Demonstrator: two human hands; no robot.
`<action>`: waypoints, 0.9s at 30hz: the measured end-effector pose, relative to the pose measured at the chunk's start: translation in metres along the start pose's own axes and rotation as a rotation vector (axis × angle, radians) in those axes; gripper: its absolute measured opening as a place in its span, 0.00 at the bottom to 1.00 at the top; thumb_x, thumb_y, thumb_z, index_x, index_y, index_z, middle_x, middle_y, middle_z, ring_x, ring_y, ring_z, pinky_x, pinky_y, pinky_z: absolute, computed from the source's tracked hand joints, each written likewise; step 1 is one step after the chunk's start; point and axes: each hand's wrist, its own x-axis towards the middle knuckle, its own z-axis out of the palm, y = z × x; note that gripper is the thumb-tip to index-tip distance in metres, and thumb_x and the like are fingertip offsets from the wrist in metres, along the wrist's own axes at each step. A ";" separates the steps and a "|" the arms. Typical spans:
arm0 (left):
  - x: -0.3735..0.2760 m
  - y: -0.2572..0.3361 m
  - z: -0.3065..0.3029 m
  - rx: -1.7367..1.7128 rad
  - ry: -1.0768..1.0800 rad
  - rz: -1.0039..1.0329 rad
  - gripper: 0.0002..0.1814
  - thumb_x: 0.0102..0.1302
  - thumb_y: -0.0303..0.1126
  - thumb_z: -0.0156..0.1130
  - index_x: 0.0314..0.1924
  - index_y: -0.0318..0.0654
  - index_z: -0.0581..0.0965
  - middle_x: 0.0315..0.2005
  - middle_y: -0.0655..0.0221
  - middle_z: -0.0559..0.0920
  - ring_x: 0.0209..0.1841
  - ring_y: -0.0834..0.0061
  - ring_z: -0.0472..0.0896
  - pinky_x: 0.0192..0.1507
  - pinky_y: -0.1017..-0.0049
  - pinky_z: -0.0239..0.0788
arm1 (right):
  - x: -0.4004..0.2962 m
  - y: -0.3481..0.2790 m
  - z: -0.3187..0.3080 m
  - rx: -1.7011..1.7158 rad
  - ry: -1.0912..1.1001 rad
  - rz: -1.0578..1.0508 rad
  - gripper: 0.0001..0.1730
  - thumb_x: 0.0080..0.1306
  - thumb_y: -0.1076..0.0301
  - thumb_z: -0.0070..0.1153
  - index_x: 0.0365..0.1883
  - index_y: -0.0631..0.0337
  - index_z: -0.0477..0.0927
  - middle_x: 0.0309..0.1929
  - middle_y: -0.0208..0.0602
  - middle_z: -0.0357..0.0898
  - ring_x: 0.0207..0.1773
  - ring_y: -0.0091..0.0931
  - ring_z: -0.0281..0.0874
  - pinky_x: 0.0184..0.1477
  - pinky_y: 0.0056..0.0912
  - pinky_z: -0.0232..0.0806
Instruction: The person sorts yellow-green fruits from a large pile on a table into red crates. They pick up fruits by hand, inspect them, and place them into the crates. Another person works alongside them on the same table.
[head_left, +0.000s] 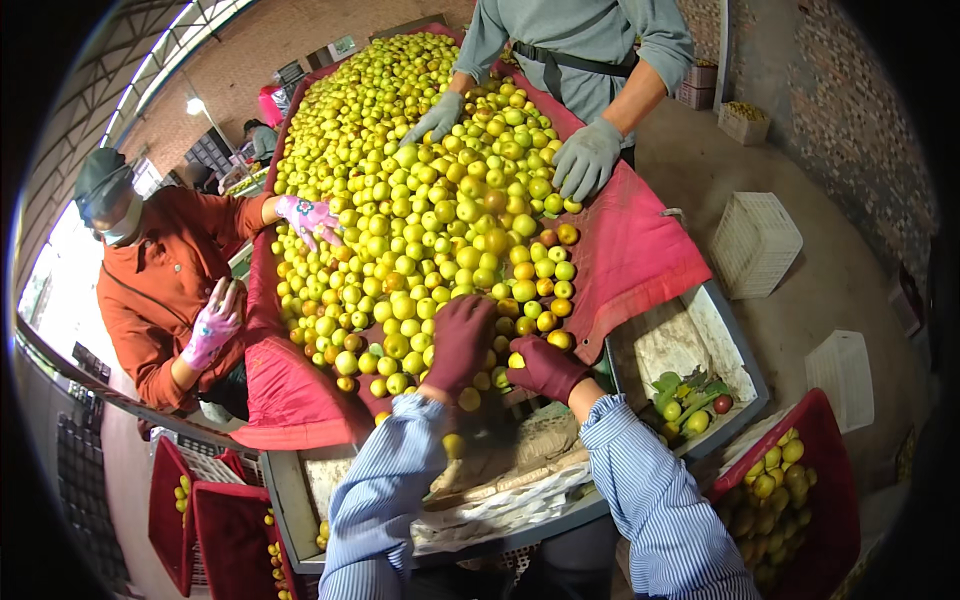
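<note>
A large heap of small yellow-green, apple-like fruits (420, 225), some tinged orange or red, covers a sloping table lined with red cloth (637, 247). My left hand (463, 341), in a maroon glove, is over the heap's near edge with its back up. Its fingertips are hidden, so its grip does not show. Just to the right, my right hand (547, 369) wears a matching glove and has its fingers curled around a yellow fruit (517, 360). Below both wrists runs a grey-edged trough (525, 536) lined with worn sheeting, with a blurred fruit (453, 445) over it.
Across the heap, a co-worker's grey-gloved hands (589, 159) touch the fruits. A masked co-worker (161, 277) at left reaches in with one pink floral glove. Leaves and fruits (686, 405) lie in the trough's right corner. Red-lined crates (817, 480) flank me; white crates (756, 244) stand right.
</note>
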 end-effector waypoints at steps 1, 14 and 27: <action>0.019 -0.003 0.013 -0.103 -0.051 0.037 0.20 0.49 0.29 0.61 0.46 0.39 0.75 0.43 0.60 0.78 0.48 0.56 0.74 0.48 0.60 0.66 | 0.003 -0.001 0.004 -0.051 -0.025 0.004 0.21 0.52 0.59 0.59 0.36 0.70 0.76 0.39 0.58 0.76 0.43 0.46 0.76 0.44 0.42 0.67; 0.067 0.062 0.072 0.133 -0.334 -0.112 0.11 0.51 0.40 0.60 0.31 0.44 0.81 0.34 0.64 0.83 0.39 0.62 0.81 0.39 0.61 0.67 | 0.002 0.100 0.066 -0.129 -0.220 -0.062 0.19 0.60 0.60 0.53 0.47 0.60 0.79 0.48 0.48 0.79 0.50 0.40 0.77 0.53 0.39 0.67; -0.236 -0.049 -0.248 -0.261 0.183 -0.746 0.24 0.54 0.12 0.56 0.53 0.31 0.73 0.52 0.64 0.71 0.53 0.72 0.75 0.53 0.75 0.69 | -0.002 -0.007 0.001 0.069 -0.098 -0.188 0.20 0.52 0.64 0.56 0.42 0.64 0.79 0.42 0.53 0.78 0.49 0.43 0.76 0.51 0.40 0.68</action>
